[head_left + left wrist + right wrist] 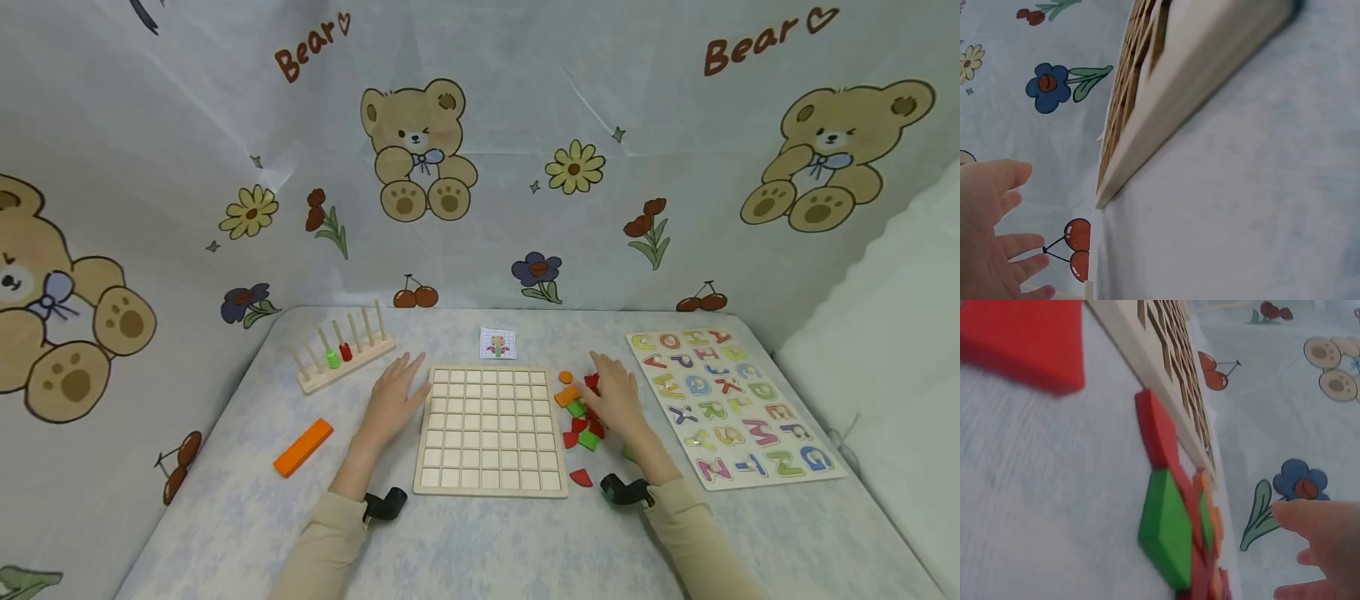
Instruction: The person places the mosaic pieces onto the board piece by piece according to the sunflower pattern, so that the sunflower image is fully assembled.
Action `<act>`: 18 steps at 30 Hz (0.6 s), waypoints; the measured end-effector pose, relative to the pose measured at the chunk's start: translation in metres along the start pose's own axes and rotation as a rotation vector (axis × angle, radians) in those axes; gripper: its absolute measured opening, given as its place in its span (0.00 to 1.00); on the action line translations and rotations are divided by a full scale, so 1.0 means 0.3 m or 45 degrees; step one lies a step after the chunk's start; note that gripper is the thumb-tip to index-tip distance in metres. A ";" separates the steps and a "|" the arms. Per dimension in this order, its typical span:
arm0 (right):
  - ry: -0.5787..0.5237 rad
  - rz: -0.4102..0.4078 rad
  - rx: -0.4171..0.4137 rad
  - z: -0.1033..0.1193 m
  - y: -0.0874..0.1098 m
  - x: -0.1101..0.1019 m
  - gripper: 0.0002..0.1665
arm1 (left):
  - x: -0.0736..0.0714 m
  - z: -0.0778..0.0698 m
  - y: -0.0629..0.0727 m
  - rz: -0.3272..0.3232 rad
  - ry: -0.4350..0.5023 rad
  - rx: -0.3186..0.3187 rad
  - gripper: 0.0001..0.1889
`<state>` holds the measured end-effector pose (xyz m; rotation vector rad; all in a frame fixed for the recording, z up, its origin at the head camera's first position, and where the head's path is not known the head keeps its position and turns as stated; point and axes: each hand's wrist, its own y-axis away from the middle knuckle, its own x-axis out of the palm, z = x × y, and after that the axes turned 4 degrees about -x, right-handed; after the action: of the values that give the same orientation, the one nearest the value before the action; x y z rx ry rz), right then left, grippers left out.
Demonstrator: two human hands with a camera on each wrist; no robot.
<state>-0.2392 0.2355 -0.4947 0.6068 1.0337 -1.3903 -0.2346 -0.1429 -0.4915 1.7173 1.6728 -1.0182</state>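
Only in head view: whole grid board (pixel 491 431) beside left hand (pixel 392 402)

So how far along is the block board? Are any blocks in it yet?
Done: the board and card are laid out, but the board is bare. In hand: the right hand is over the blocks, with none visibly lifted; the left hand is beside the board, apparently empty. Left: probably all the placing, since the blocks lie outside the board, perhaps to match the card.
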 end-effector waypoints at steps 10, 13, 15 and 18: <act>-0.350 -0.074 0.099 -0.080 -0.010 0.014 0.32 | 0.062 0.084 0.013 0.134 0.596 -0.105 0.28; -0.395 -0.113 0.059 -0.077 -0.013 0.021 0.29 | 0.078 0.101 0.012 0.155 0.691 -0.099 0.27; -0.404 -0.112 0.025 -0.074 -0.015 0.028 0.29 | 0.086 0.109 0.011 0.164 0.744 -0.083 0.27; -0.392 -0.091 -0.016 -0.073 -0.017 0.040 0.28 | 0.097 0.119 0.010 0.174 0.812 -0.074 0.26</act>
<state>-0.2505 0.2476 -0.5140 0.3353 0.8221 -1.4847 -0.2385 -0.1547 -0.5360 2.2275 1.8841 -0.3615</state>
